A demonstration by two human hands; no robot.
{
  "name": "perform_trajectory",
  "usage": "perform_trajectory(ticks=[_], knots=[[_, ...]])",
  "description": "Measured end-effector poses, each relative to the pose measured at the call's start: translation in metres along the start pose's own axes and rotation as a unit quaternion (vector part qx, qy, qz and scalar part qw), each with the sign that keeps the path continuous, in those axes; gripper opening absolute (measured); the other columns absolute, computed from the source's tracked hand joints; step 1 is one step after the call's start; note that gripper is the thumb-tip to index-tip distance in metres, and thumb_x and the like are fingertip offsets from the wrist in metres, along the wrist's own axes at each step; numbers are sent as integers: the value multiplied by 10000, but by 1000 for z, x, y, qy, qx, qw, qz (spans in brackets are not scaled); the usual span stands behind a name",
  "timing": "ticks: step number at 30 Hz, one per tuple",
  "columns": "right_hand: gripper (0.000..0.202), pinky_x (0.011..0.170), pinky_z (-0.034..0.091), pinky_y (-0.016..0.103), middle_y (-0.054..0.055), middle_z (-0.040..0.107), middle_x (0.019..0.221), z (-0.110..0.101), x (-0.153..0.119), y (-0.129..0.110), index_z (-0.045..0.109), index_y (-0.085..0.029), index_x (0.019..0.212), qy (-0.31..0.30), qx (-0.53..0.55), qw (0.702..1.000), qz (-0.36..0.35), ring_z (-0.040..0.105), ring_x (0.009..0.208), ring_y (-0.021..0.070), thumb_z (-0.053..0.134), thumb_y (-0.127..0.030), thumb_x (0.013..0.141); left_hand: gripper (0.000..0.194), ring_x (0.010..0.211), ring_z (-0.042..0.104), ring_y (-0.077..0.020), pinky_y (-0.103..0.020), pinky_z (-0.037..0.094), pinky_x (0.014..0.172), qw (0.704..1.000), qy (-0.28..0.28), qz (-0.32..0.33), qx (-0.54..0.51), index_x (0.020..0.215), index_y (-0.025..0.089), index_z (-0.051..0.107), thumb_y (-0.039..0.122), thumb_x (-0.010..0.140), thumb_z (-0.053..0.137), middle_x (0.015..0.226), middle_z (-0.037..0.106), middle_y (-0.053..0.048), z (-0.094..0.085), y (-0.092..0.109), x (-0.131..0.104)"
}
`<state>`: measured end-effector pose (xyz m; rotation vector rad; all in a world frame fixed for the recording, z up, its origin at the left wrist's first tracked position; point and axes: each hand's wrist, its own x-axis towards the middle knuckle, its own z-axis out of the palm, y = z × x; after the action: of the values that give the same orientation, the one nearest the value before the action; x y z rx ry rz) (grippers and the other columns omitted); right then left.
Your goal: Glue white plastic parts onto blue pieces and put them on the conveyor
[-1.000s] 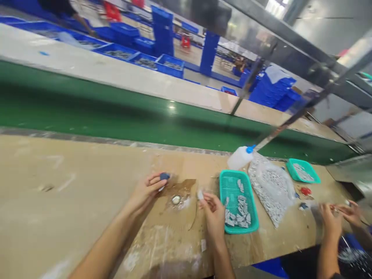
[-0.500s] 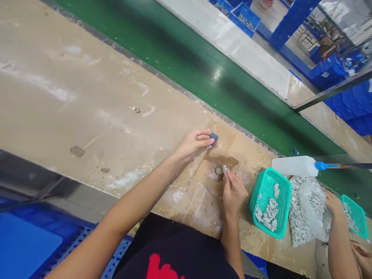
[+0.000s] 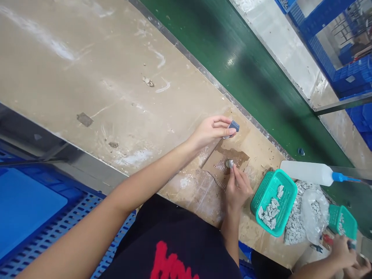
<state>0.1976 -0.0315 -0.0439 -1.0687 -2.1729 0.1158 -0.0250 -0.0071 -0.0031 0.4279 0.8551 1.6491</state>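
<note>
My left hand (image 3: 213,131) is closed round a small dark blue block (image 3: 234,126), held above the worktop. Between the thumb and fingers of my right hand (image 3: 238,188) is a small whitish piece (image 3: 230,163). That piece is at a small round cap (image 3: 227,164) on the wet patch of the worktop, partly covering it; whether they touch I cannot tell. Just right of my right hand stands a green basket (image 3: 294,193) with several whitish pieces (image 3: 272,208) in it.
A white bottle (image 3: 306,172) with a blue nozzle lies behind the basket. Bags of small pieces (image 3: 293,228) and another green basket (image 3: 353,224) are at the right, near another person's hands (image 3: 343,252). A green belt (image 3: 221,58) runs beyond the worktop (image 3: 101,85).
The view has shifted. My right hand has brought the whitish piece over the round cap, which was uncovered before. The other person's hands have moved away from the bag towards the lower right.
</note>
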Motion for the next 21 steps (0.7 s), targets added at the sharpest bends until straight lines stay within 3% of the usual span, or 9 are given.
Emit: perform_trajectory(ticks=[7,13,18,21], knots=[[230,756,578,324,86,784,909,0,1,-1,763,-182,1069,-4,-20,1000,-6,708,785,170,569,-136,956,519,768,693,-181,-339,524,815,1000,3,-1,26,998,102,702,285,575,939,845,735,-82,3,0,-1],[195,750,584,342,90,792,910,-6,5,-4,778,-186,1046,16,28,999,39,722,788,187,611,-187,944,320,795,696,-174,-339,534,866,998,4,-17,67,888,114,739,133,598,874,862,746,-78,-2,-4,1],[209,711,594,374,101,776,888,-26,12,-10,790,-179,1021,64,113,975,178,720,793,226,664,-311,918,232,726,707,-193,-333,563,786,979,-95,-103,145,763,115,737,18,568,817,771,748,-85,3,-19,-3],[201,688,588,385,93,761,875,-38,14,-14,791,-191,1013,111,135,965,196,707,765,224,672,-316,911,241,719,712,-190,-318,567,769,968,-155,-127,149,753,122,741,15,553,818,763,750,-85,13,-30,-11]])
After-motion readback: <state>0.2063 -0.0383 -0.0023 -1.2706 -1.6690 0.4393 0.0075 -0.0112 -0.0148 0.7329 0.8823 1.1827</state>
